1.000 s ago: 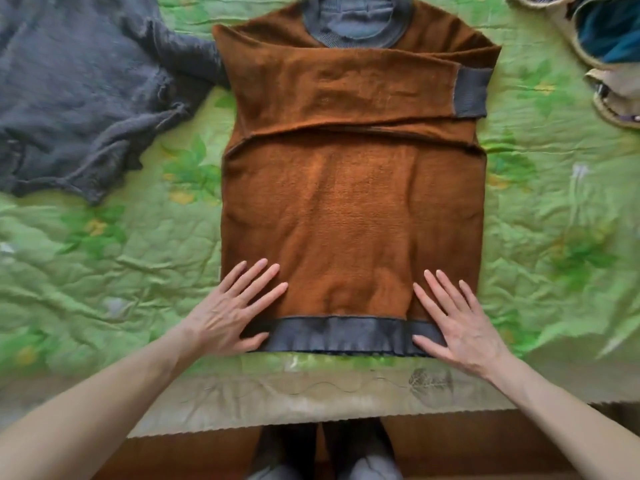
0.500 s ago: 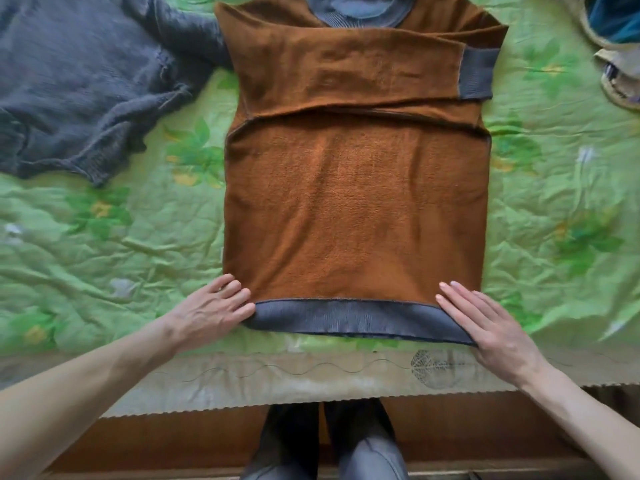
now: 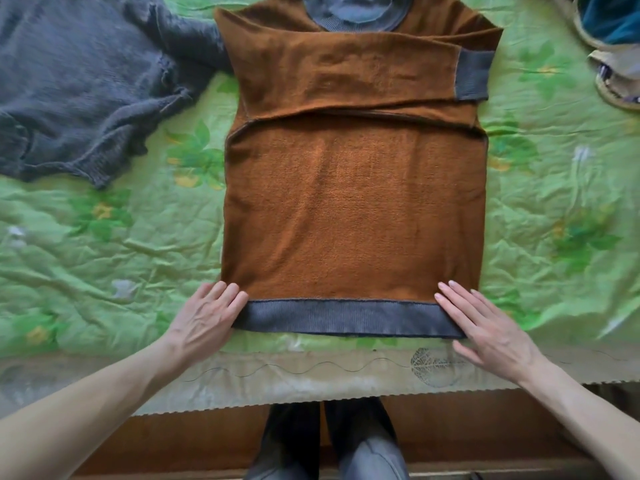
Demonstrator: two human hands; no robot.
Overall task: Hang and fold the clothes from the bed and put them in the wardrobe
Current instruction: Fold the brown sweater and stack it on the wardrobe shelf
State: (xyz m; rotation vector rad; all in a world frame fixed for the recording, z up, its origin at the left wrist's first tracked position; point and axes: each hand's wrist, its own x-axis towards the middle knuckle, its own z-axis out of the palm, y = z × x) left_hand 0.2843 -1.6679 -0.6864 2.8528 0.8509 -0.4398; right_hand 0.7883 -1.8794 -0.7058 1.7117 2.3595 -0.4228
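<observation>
A brown sweater (image 3: 353, 209) with grey collar, cuff and hem lies flat on the green floral bedspread (image 3: 104, 271), its sleeves folded across the chest. My left hand (image 3: 204, 317) rests at the hem's left corner, fingers together against the grey band. My right hand (image 3: 485, 323) lies flat on the hem's right corner with its fingers straight. Whether any finger is tucked under the hem is hidden. A grey knitted sweater (image 3: 76, 88) lies crumpled at the upper left, one sleeve touching the brown one.
At the top right corner lie more clothes, beige and teal (image 3: 613, 39). The bedspread's beige border (image 3: 311, 375) runs along the near edge of the bed, above the wooden bed frame (image 3: 173, 441). My legs stand against the frame.
Both hands slid outward from on top of the sweater's lower part to the two hem corners. The sweater itself stayed flat in place.
</observation>
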